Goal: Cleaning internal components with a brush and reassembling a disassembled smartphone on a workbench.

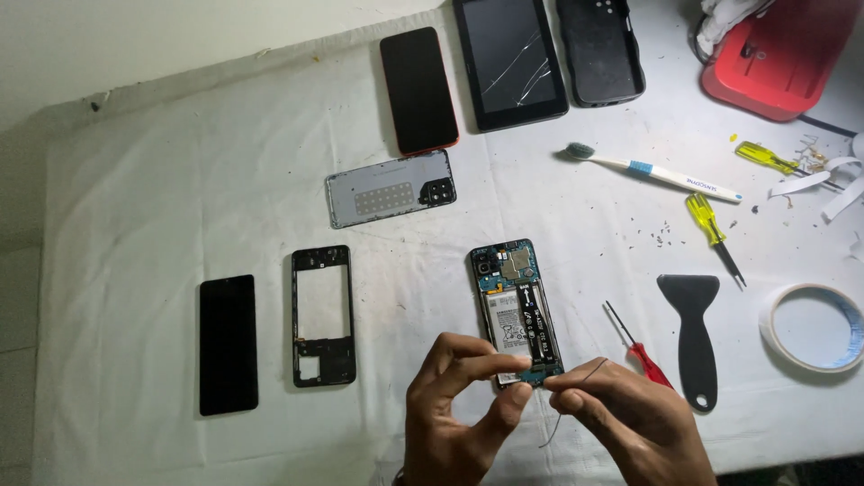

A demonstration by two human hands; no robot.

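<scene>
Opened phone (517, 310) lies on the worktop (162, 180) just beyond both hands. Left fingers (490, 364) pinch its bottom edge; right fingers (562, 389) grip a thin wire (583, 369), which might slip and scratch the bare circuit board.

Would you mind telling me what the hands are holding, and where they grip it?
The right hand pinches a thin wire near its upper end. The left hand pinches the bottom edge of the opened phone.
</scene>
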